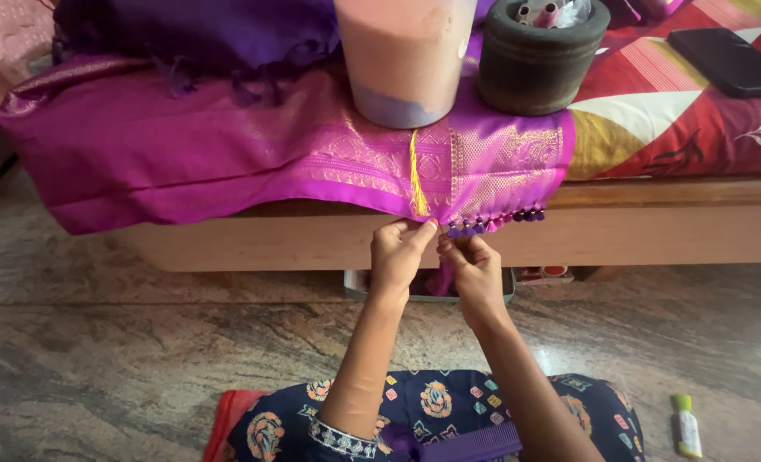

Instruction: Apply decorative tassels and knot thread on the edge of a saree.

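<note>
bed (654,235) across upper frame | sari (226,145) draped over its edge, hem running left-right at centre | tassels (496,222) just right of hands | left hand (400,251) pinching hem | right hand (470,261) pinched just beside, nearer tassels

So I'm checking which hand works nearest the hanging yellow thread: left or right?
Left. The left hand pinches the cloth edge right below the yellow thread; the right hand sits further along, under the purple tassels.
</note>
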